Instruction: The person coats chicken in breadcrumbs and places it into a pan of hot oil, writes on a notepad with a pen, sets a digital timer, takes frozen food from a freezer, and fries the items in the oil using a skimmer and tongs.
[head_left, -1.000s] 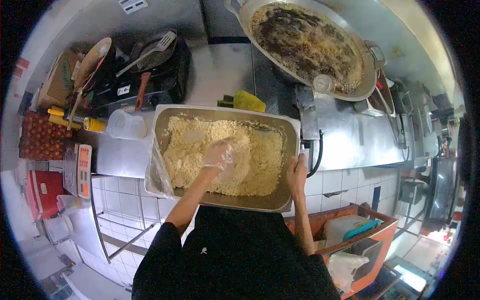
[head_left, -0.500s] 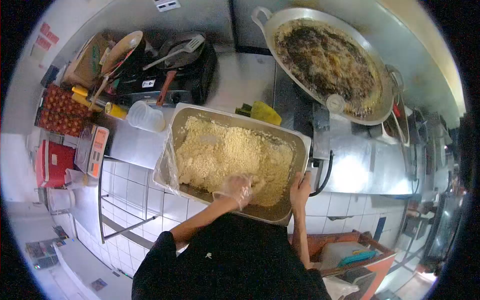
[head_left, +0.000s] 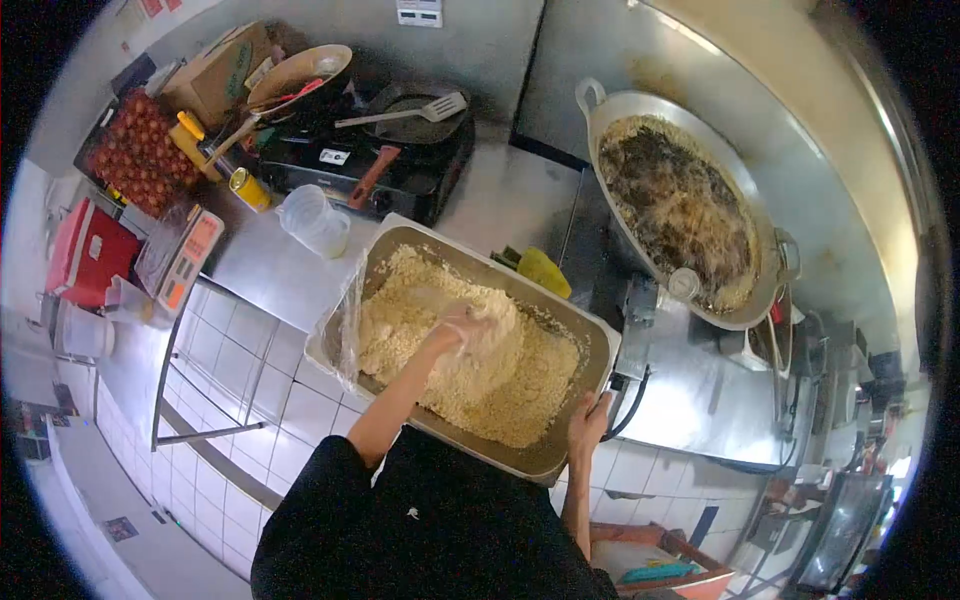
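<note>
A deep metal tray [head_left: 585,335] holds a pale, lumpy, crumb-like coating mix [head_left: 520,385]. My left hand [head_left: 463,328], in a clear plastic glove, is down in the mix near the middle of the tray. Its fingers are blurred and partly covered, so whether they hold anything is hidden. At the tray's right end, my bare right hand [head_left: 587,425] grips the rim near the corner. Clear plastic wrap [head_left: 345,335] hangs over the tray's left edge.
Back right, a large wok [head_left: 600,150] holds dark, bubbling oil. A stove [head_left: 300,170] with a pan and slotted spatula [head_left: 420,108] stands back left. Nearby are a plastic tub [head_left: 315,220], a kitchen scale [head_left: 190,258] and a yellow-green item [head_left: 543,272] behind the tray.
My left hand has moved from the tray's near side towards its middle, through the mix. My right hand stays on the rim. The camera view has shifted and tilted.
</note>
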